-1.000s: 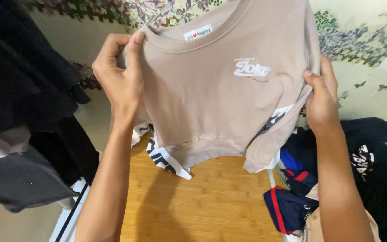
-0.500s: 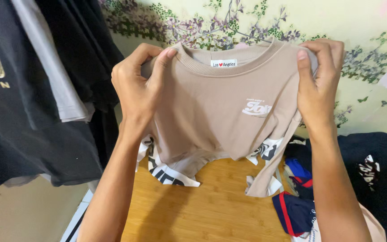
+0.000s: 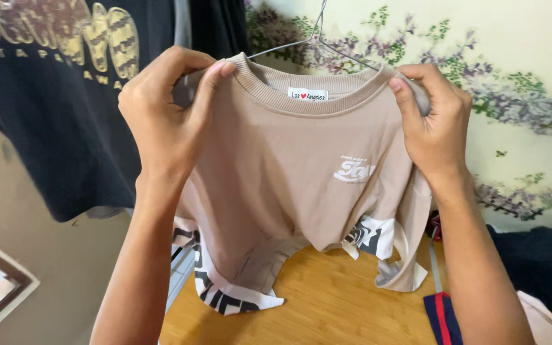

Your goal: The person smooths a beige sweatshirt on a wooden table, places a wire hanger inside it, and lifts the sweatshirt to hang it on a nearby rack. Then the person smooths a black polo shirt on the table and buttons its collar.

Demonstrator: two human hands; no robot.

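- My left hand [image 3: 161, 121] and right hand [image 3: 436, 128] are each keeping a clenched grip on a shoulder of the beige sweatshirt [image 3: 301, 179].
- I am now holding it higher above the wooden surface [image 3: 327, 300].
- A wire hanger [image 3: 317, 38] is now showing behind its collar, near the floral wall [image 3: 512, 76].

A wooden surface [image 3: 327, 300] with a light bamboo grain is occupying the lower middle of the view. Dark garments [image 3: 538, 255] are lying heaped on its right side. A navy piece with red stripes [image 3: 441, 316] is lying at the near right edge, just beside a pale pink fabric [image 3: 544, 322]. The hanging sleeve ends of a beige sweatshirt [image 3: 301, 172] are covering part of the surface; contact cannot be determined.
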